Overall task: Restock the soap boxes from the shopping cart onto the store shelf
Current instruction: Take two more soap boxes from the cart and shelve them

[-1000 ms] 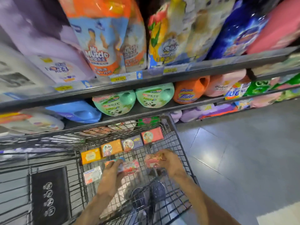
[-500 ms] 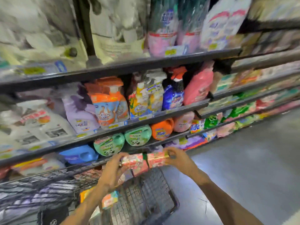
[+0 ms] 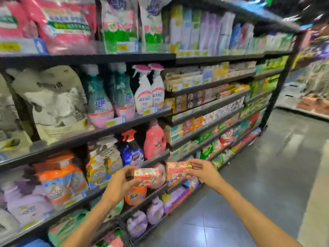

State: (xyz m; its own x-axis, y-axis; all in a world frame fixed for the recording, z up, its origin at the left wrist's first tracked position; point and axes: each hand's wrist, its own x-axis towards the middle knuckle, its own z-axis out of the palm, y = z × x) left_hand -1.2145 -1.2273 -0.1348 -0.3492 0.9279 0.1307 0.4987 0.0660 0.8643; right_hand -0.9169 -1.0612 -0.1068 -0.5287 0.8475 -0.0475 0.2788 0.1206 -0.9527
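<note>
Two soap boxes, we're gripping one per hand: left hand (image 3: 119, 182) holding left box (image 3: 149, 176), right hand (image 3: 203, 170) pinching right box (image 3: 177, 170), long axes level; boxed-soap shelves (image 3: 210, 102) lying up-right, right hand nearer.

A dark metal shelf unit (image 3: 85, 58) runs along the aisle over a grey tiled floor (image 3: 249, 202). Refill pouches (image 3: 67, 24) stand on its top board. Below stand spray bottles (image 3: 149, 90), then a pink jug (image 3: 154, 139). An orange jug (image 3: 134, 195) lies lower. To the right, narrower boards carry rows of small boxes (image 3: 195, 100).
</note>
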